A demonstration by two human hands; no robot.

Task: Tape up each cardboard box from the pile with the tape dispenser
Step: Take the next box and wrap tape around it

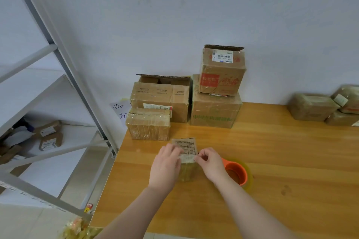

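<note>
Centre frame: left hand (165,167) grips the small box (186,172), right hand (210,163) pinches a tape strip (187,158) across it; slack could wrinkle or misalign the seal.

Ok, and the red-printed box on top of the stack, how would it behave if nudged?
Red-printed box would probably slide easily: the green-printed box beneath looks glossy with tape. It sits skewed and fairly tall, so it might tip. Its top flap stands open, so the rim likely flexes.
</note>
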